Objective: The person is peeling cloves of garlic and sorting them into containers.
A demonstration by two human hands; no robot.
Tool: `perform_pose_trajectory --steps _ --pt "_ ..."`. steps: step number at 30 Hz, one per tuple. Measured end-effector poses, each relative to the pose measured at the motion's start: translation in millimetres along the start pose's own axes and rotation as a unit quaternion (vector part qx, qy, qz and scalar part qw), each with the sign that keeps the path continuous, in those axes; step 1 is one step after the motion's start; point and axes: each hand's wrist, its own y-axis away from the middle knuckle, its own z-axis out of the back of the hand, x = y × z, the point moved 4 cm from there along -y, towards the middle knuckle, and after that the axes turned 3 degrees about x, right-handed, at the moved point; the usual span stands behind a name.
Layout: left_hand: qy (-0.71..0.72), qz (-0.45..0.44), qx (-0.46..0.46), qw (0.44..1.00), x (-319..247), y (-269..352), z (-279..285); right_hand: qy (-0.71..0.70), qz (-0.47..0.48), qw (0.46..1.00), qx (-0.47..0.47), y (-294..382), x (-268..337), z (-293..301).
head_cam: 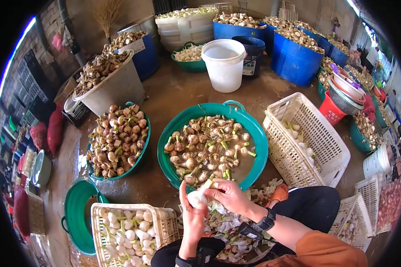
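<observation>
My left hand (193, 212) holds a whitish garlic bulb (197, 199) from below, its cut stem pointing up and right. The fingers of my right hand (230, 196) pinch the same bulb near its stem. Just beyond both hands is a green plastic tub (261, 140) with unpeeled garlic bulbs in murky water. At lower left, a cream plastic crate (167, 224) holds pale, clean bulbs with short stems. Another cream crate (334, 153), tilted at the right, has some pale bulbs along one side. Garlic skins (234, 230) lie in a heap below my hands.
A green tub (146, 147) heaped with unpeeled garlic stands at left, with a green basket (74, 217) nearer me. Ahead are a white bucket (223, 75), a dark bucket (254, 56) and blue drums (295, 55) full of garlic. Stacked basins (346, 96) top a red bucket (330, 108).
</observation>
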Motion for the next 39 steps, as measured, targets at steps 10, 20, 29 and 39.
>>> perform_pose_trajectory --steps 10,20,29,39 --pt "-0.025 0.096 -0.033 0.995 12 -10 24 0.112 0.067 0.991 -0.038 1 3 -3" --pt "0.028 0.01 -0.022 0.999 13 -8 27 -0.389 -0.168 0.897 -0.126 -5 -24 0" --pt "0.395 0.02 -0.041 0.918 23 -8 21 -0.285 -0.045 0.952 -0.097 0 -25 51" --pt "0.411 0.053 -0.058 0.908 10 -8 23 0.58 -0.115 0.773 0.231 75 -65 56"
